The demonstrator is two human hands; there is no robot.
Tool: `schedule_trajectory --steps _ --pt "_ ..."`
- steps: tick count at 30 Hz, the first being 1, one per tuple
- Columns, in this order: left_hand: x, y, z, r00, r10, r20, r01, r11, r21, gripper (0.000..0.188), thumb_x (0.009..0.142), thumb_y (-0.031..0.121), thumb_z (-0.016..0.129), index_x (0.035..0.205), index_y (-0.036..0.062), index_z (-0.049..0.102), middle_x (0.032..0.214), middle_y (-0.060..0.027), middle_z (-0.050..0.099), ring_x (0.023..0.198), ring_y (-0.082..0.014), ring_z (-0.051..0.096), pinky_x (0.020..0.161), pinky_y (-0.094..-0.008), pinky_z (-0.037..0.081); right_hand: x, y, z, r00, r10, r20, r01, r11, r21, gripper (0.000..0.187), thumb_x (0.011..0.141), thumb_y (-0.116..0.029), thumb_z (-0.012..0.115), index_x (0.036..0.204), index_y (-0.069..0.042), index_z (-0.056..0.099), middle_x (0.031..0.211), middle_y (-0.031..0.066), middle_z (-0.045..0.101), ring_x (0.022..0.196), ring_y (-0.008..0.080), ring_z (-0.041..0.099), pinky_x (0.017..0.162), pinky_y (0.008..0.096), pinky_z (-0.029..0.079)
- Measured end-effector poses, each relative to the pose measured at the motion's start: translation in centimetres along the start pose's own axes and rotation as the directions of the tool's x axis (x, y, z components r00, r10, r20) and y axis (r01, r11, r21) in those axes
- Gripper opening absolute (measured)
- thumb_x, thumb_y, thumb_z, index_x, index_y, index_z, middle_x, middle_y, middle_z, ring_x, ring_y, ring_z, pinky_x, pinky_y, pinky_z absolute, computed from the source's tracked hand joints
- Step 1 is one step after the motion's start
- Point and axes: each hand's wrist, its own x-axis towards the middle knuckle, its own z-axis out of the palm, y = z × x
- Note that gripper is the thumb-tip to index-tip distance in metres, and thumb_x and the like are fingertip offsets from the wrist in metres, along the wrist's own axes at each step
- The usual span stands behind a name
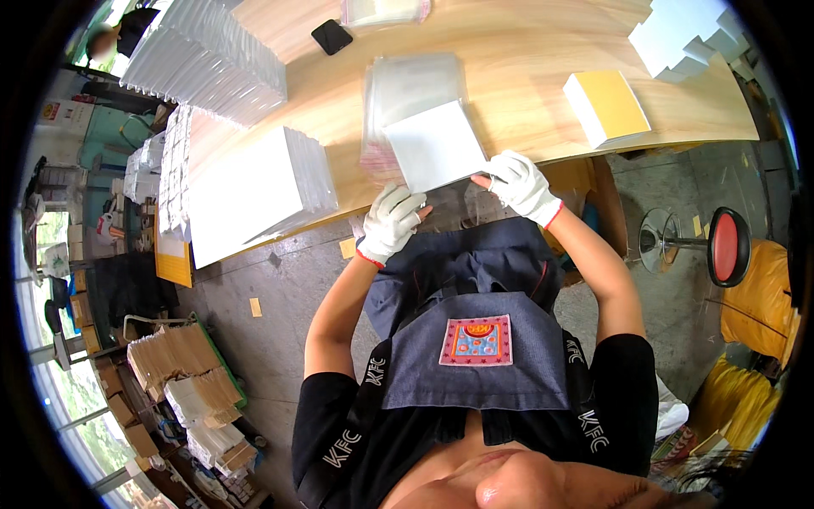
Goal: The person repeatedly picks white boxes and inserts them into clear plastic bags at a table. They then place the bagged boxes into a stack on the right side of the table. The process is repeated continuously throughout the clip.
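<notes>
A flat white square piece [437, 146], like a board or thin booklet, lies tilted at the table's front edge. It partly covers a stack of clear plastic bags [417, 81]. My right hand [521, 188], in a white glove with a bare thumb, closes on the piece's near right corner. At its near left corner is my left hand [390, 225], gloved likewise. Those fingers bend toward the thumb, and whatever sits between them is too small to make out. Some clear film shows below the table edge between both hands.
White sheets [254, 191] are stacked at the left, with tall piles of clear-wrapped items [208, 64] behind. A black phone [331, 37] lies farther back. Toward the right stand a yellow-topped block [607, 106] and white boxes [687, 38]. A red-and-black stool [727, 246] is beside the table.
</notes>
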Motion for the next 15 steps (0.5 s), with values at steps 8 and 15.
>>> schedule_trajectory --steps 8,15 --pt "-5.4 3.3 1.6 0.829 -0.559 -0.006 0.545 0.811 -0.213 0.011 0.071 0.006 0.066 0.079 0.0079 0.06 0.083 -0.0095 0.06 0.08 -0.0309 0.057 0.071 -0.037 0.048 -2.7 -3.8 0.1 0.878 0.463 0.122 -0.478 0.828 0.295 0.014 0.07 -0.017 0.072 0.075 -0.011 0.061 0.076 0.0049 0.058 0.071 0.0256 0.058 0.063 0.0336 0.047" --pt "-4.2 5.3 7.7 -0.045 -0.996 0.08 0.5 -0.092 -0.861 0.033 0.09 0.03 0.057 0.107 0.0023 0.054 0.101 -0.0049 0.058 0.087 -0.014 0.055 0.081 -0.0238 0.045 -2.4 -6.9 3.4 0.023 0.886 0.462 -0.595 -0.36 0.719 0.022 0.086 -0.02 0.063 0.072 -0.013 0.047 0.061 -0.004 0.047 0.052 0.0075 0.042 0.045 0.0235 0.034"
